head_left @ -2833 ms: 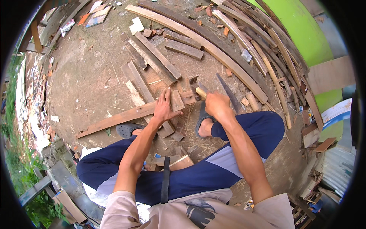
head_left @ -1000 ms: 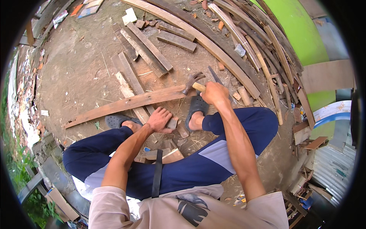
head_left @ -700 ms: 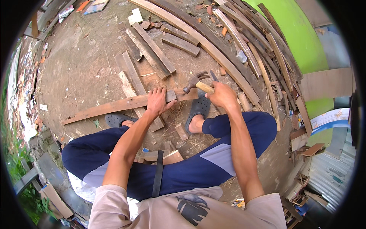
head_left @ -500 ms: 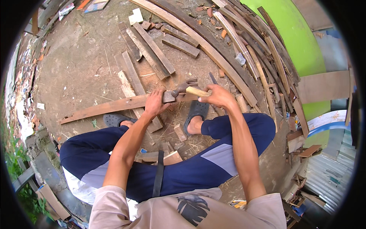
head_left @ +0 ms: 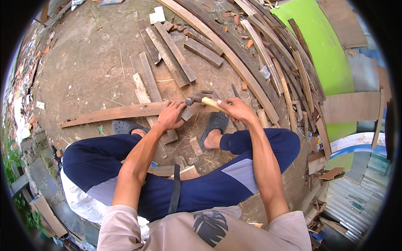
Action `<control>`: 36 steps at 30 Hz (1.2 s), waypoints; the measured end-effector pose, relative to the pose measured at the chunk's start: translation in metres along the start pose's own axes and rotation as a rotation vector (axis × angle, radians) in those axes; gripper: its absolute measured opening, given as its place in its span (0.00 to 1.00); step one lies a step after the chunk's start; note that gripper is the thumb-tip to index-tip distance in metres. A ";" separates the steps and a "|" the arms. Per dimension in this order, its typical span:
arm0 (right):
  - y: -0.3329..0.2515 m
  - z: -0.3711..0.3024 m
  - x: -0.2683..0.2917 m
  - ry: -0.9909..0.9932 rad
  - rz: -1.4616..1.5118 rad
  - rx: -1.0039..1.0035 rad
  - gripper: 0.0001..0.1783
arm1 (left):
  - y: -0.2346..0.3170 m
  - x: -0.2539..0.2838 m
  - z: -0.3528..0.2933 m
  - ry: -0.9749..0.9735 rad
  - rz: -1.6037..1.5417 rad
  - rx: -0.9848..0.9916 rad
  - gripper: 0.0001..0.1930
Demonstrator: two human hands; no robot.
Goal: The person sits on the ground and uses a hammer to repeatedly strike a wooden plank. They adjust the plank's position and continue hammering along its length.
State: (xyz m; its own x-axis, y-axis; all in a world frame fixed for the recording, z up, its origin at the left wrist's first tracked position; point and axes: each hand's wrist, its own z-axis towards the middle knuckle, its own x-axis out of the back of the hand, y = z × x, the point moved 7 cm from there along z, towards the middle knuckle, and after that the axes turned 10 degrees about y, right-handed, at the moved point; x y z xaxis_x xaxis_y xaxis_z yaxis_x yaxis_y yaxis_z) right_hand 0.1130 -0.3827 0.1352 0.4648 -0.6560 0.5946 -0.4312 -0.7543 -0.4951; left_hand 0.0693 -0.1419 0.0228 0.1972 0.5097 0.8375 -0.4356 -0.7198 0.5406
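Note:
A long reddish-brown wooden board [head_left: 113, 113] lies crosswise in front of me, by my shoes. My left hand [head_left: 171, 115] is closed over the board, its fingertips at a small greyish block [head_left: 186, 113] that sits tilted against it; whether the block is wood or metal I cannot tell. In my right hand [head_left: 238, 109] is a claw hammer [head_left: 211, 103], gripped by its pale yellow wooden handle. The hammer's dark head is just above the board, close to the left fingers. Whether it touches the block is unclear.
Several cut timber pieces [head_left: 171, 58] lie on the dirt ground beyond the board. Long planks [head_left: 234, 58] and a scrap wood pile run along the right, beside a green panel [head_left: 318, 50]. Dark clogs [head_left: 215, 125] are on my feet. Offcuts [head_left: 196, 146] lie between my legs.
The view has shifted a little. The small block now sits lower and more tilted by my left fingertips. The hammer stays in my right hand, its handle tipped slightly differently.

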 end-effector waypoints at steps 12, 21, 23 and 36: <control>0.009 -0.008 0.005 0.106 0.007 -0.007 0.33 | 0.073 -0.109 -0.065 -0.499 0.131 -0.336 0.18; 0.021 -0.007 0.011 0.124 -0.065 -0.035 0.36 | 0.089 -0.174 -0.080 -0.538 0.273 -0.351 0.18; 0.020 -0.006 0.015 0.146 -0.063 -0.051 0.38 | 0.092 -0.163 -0.085 -0.590 0.261 -0.378 0.21; -0.008 -0.016 0.036 0.145 0.022 -0.002 0.32 | -0.020 0.029 0.018 -0.157 -0.042 0.161 0.29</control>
State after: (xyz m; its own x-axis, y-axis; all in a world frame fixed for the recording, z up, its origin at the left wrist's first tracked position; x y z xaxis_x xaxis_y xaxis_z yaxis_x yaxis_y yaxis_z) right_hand 0.1213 -0.3999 0.1709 0.3391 -0.6615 0.6689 -0.4418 -0.7397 -0.5075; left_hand 0.0997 -0.1213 0.0375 0.3516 0.4701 0.8095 -0.2809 -0.7719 0.5703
